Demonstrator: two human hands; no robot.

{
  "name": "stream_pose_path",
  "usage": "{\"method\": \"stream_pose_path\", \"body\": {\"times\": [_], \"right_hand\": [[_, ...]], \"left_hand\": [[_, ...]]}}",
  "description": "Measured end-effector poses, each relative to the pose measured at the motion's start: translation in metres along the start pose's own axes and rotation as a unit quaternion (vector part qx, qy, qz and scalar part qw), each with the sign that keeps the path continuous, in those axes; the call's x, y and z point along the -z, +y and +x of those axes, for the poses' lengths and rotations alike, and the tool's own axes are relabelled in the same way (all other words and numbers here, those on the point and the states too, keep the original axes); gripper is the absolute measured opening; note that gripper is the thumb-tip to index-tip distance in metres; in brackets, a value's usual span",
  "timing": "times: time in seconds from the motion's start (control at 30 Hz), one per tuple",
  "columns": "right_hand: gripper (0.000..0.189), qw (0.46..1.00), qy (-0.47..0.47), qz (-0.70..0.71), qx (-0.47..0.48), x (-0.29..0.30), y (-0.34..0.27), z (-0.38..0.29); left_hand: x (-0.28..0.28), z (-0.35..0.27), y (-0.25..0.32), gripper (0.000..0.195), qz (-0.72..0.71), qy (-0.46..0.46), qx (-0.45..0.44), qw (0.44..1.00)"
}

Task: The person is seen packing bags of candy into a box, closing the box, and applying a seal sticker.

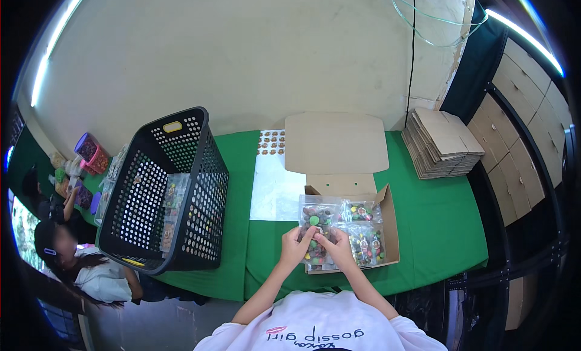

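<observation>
A clear zip-top plastic pouch of coloured candies is between my two hands, over the left part of an open cardboard box. My left hand grips its left side. On the right side is my right hand, with both thumbs meeting on the round sticker at the pouch's middle. Inside the box lie several similar stickered pouches, one of them toward the back. The box's lid stands folded open behind it. What lies directly under the held pouch is mostly hidden.
Left of the box, a sheet of round stickers lies on the green cloth-covered table. A black perforated basket holds some pouches. Flattened cardboard boxes are stacked at right. Two other people, one in a white shirt, are at far left.
</observation>
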State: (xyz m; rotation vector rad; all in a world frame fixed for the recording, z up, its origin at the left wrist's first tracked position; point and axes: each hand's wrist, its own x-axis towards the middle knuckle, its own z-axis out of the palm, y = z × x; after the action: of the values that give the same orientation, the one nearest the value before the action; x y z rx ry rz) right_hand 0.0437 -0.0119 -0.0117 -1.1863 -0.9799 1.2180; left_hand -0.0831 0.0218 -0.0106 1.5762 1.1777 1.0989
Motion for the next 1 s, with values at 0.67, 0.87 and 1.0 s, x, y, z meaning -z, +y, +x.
{"method": "stream_pose_path", "body": {"times": [0.67, 0.87, 1.0], "right_hand": [[0.019, 0.999, 0.026, 0.039, -0.008, 0.006, -0.004, -0.003], [0.023, 0.995, -0.068, -0.076, -0.007, 0.002, -0.007, -0.008], [0.018, 0.999, 0.001, 0.052, 0.015, 0.002, -0.017, 0.003]], "left_hand": [[0.005, 0.002, -0.014, 0.027, -0.138, -0.094, 0.045, 0.985], [0.012, 0.016, 0.01, 0.016, -0.184, 0.004, 0.059, 0.981], [0.005, 0.007, 0.011, 0.013, -0.189, -0.037, 0.014, 0.981]]}}
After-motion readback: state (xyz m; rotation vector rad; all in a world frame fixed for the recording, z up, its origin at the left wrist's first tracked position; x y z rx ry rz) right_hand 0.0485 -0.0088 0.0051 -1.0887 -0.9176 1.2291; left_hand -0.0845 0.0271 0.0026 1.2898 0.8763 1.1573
